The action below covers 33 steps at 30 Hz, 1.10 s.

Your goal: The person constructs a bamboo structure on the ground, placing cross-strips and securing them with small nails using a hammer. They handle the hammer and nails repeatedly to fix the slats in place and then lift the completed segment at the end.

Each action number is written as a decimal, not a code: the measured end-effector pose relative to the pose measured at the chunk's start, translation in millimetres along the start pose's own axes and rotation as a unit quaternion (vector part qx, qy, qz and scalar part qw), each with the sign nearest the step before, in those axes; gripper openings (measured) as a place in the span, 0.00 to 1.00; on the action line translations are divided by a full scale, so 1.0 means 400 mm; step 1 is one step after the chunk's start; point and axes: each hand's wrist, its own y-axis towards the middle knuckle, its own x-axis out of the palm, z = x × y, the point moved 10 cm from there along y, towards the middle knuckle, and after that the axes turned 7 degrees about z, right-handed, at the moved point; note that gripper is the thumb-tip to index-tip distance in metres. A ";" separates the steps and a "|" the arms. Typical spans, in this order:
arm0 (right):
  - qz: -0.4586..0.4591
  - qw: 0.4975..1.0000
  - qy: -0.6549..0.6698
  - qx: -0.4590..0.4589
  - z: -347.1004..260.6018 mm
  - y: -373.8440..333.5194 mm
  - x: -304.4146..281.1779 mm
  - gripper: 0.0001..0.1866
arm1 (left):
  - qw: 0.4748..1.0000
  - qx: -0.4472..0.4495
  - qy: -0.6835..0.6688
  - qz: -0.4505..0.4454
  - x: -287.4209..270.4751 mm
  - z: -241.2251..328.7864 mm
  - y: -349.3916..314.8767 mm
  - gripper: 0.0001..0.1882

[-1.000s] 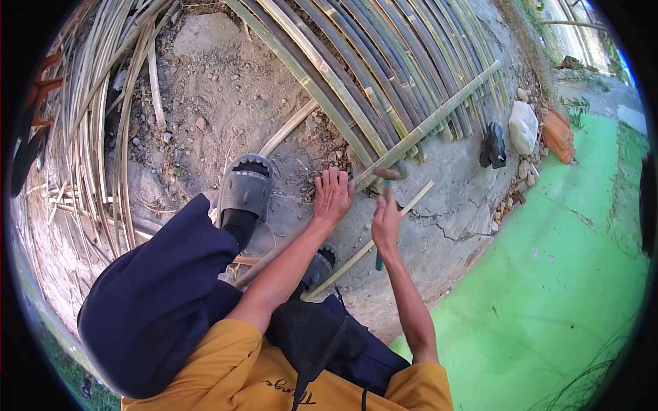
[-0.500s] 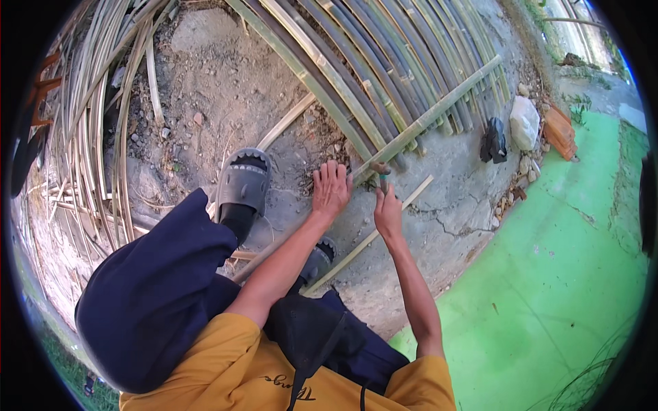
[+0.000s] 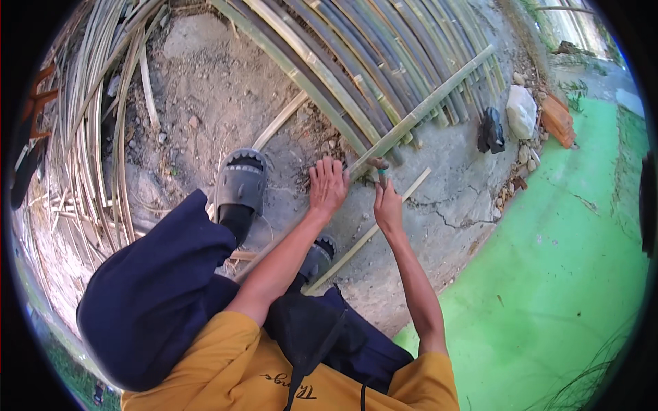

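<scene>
My left hand (image 3: pixel 329 188) is closed over the lower end of a bamboo crosspiece (image 3: pixel 432 106), its fingers draped across the top; their undersides are hidden. A short distance to the right, my right hand (image 3: pixel 388 207) grips the handle of a hammer (image 3: pixel 378 164). The hammer's rusty head is beside the crosspiece, close to my left hand; whether they touch, I cannot tell. Beyond the crosspiece, a row of bamboo strips (image 3: pixel 356 55) runs away from me, with their near ends passing under it or lying against it.
Long thin bamboo strips (image 3: pixel 92 103) are heaped at the left. A loose strip (image 3: pixel 370 233) lies beside my sandal (image 3: pixel 241 183). To the right are a black object (image 3: pixel 491 130), a white rock (image 3: pixel 521 111), an orange brick (image 3: pixel 558 121) and green-painted ground (image 3: pixel 534 274).
The view has shifted slightly, so the bamboo sits a little higher and further left. Both hands keep nearly the same places, with the hammer still beside the crosspiece.
</scene>
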 end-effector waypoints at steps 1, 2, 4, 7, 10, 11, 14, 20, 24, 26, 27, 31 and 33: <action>0.002 1.000 0.013 -0.009 -0.040 0.017 0.018 0.10 | 1.000 0.005 0.020 0.015 0.004 -0.026 -0.011 0.13; 0.054 0.994 0.085 0.041 -0.070 0.007 -0.009 0.09 | 0.999 0.008 0.043 0.024 0.003 -0.054 -0.024 0.13; 0.119 0.979 0.132 0.102 -0.045 -0.013 -0.081 0.08 | 1.000 0.013 0.016 0.020 -0.001 -0.007 -0.011 0.13; 0.007 1.000 0.014 0.023 -0.019 0.009 -0.039 0.11 | 0.996 0.032 0.028 0.083 -0.024 0.026 0.013 0.15; -0.019 0.991 0.060 0.121 -0.004 -0.063 -0.088 0.12 | 0.999 0.009 0.035 0.022 0.012 -0.009 -0.006 0.15; -0.010 0.990 0.074 0.122 -0.009 -0.066 -0.126 0.12 | 0.998 0.014 0.030 0.045 -0.004 -0.008 -0.006 0.16; 0.009 0.996 0.019 0.083 0.075 -0.136 -0.247 0.13 | 0.998 0.019 -0.029 0.044 -0.020 0.041 -0.003 0.19; 0.024 0.983 -0.035 0.179 0.288 -0.442 -0.332 0.19 | 0.989 -0.030 -0.111 -0.091 0.066 0.110 0.064 0.36; 0.035 0.962 -0.005 0.269 0.317 -0.638 -0.281 0.20 | 0.942 -0.218 -0.165 -0.196 0.162 0.026 0.110 0.43; 0.019 0.950 0.007 0.311 0.315 -0.717 -0.239 0.19 | 0.919 -0.257 -0.202 -0.221 0.188 0.001 0.126 0.43; 0.014 0.947 0.016 0.319 0.305 -0.746 -0.211 0.19 | 0.883 -0.292 -0.265 -0.256 0.210 -0.016 0.123 0.42; 0.040 0.943 0.042 0.327 0.288 -0.840 -0.115 0.18 | 0.825 -0.299 -0.399 -0.264 0.226 -0.007 0.135 0.39; 0.055 0.935 0.046 0.347 0.301 -0.895 -0.086 0.18 | 0.823 -0.314 -0.387 -0.270 0.236 0.041 0.105 0.38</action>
